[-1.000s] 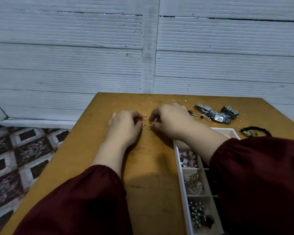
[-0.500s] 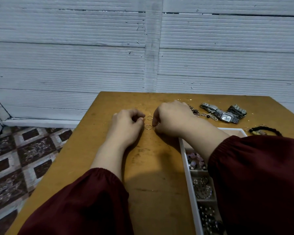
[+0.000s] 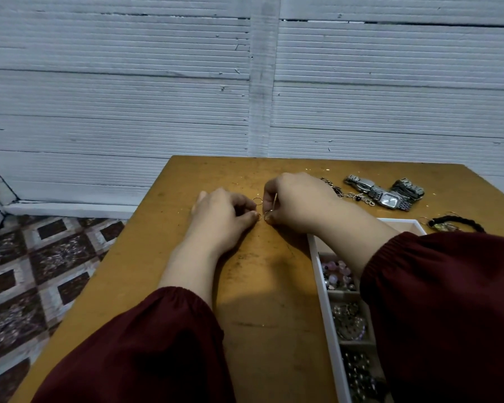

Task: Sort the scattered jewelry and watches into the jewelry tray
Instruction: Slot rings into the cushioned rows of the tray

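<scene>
1. Left hand low on the worn ochre wooden table, fingers curled under, thumb and forefinger tips pinching a small gold wire ring.
2. Right hand just beside the left, knuckles up, fingers curled. Pinching a thin gold wire hoop, held on edge between the fingertips.
3. Between the two hands, just past the left thumb: a flat-lying gold wire ring on the wood. Touched by a finger or not, cannot tell.
4. Off the outer side of the right wrist: a fine silver link chain, then a silver rectangular-faced watch, with a folded silver-band watch touching it.
5. Under the right forearm: a white compartmented jewelry tray – pink beads in the compartment nearest the wrist, tangled silvery chains next toward the elbow, dark beads after that.
6. Beyond the right forearm, past the tray's far corner: a black braided band on the table.
7. Both forearms in dark red gathered sleeves.
</scene>
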{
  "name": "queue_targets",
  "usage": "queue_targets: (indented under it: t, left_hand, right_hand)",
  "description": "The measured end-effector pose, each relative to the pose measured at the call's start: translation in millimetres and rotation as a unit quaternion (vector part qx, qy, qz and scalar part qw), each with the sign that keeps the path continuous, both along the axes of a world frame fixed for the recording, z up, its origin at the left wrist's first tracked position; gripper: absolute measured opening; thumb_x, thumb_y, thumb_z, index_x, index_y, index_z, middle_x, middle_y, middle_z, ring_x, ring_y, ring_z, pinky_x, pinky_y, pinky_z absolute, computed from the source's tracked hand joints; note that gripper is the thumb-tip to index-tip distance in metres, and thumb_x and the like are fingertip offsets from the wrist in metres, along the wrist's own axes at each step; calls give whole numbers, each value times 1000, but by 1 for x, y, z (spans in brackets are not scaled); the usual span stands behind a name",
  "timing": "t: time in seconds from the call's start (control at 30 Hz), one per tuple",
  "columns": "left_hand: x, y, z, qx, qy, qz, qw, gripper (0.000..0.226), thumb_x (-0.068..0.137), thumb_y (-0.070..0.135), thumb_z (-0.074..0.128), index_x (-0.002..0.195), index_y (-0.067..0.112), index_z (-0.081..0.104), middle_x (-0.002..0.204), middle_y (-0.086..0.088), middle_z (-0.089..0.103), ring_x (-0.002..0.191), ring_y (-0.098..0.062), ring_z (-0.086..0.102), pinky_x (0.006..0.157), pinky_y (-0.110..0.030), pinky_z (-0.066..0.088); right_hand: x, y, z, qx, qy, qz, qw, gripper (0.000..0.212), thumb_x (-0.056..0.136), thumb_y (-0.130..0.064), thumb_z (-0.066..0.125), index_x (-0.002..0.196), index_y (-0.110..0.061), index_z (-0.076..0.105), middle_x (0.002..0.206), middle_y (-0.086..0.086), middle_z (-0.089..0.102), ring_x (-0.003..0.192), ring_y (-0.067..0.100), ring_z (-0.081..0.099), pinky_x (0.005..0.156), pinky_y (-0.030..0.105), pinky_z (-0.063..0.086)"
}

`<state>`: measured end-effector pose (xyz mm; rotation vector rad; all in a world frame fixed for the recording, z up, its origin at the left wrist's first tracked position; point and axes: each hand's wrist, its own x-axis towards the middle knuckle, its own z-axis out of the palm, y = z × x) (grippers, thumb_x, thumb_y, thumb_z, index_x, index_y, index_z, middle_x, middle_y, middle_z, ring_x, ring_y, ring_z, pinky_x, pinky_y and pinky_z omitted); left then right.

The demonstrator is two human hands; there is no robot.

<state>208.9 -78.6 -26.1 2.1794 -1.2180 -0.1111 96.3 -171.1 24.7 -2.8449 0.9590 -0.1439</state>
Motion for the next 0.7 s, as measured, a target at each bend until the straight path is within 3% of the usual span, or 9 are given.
queue_targets:
  t: [0.17, 0.4, 0.7]
  left_hand:
    - [-2, -2, 0, 16, -25, 7, 1000, 18, 86, 44, 64, 102, 39, 69, 96, 9, 54, 106, -21, 41, 94, -38, 39]
    - [-1, -4, -3, -28, 25, -16, 999, 10, 79, 32, 74, 82, 36, 65, 76, 17, 62, 93, -22, 57, 84, -41, 50]
    - [-12, 2, 2, -73, 52, -31, 995, 10, 83, 22, 71, 90, 28, 67, 70, 12, 65, 77, -7, 60, 81, -35, 52]
  right_hand:
    - [-3, 0, 0, 8, -7, 4, 1000, 7, 81, -23, 67, 80, -27, 62, 88, -10, 64, 90, 17, 58, 69, 28, 44]
    - [-7, -3, -2, 5, -24, 0, 1000, 12, 81, -18, 64, 78, -29, 63, 85, -10, 62, 86, 18, 56, 69, 29, 45]
    - [-22, -6, 7, 22, -58, -13, 998, 20, 78, -17, 66, 66, -30, 56, 81, -10, 63, 85, 18, 60, 72, 31, 50]
